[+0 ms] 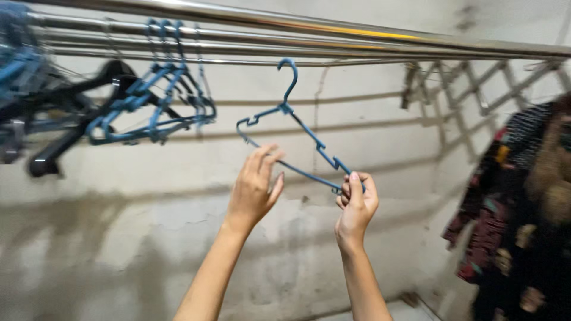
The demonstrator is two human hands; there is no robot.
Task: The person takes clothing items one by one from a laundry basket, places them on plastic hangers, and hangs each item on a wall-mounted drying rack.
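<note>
Blue plastic hanger (297,134) held up, tilted, hook just below steel rails (285,27). Right hand (355,205) with fingers clenched around hanger's lower right corner. Left hand (254,187) at lower bar, fingers loosely open, possibly touching it; hard to tell through blur. Cluster of blue and black hangers (119,101) hanging on rails at left. Dark patterned garment (517,214) at right. Stained wall (148,238) behind.
</note>
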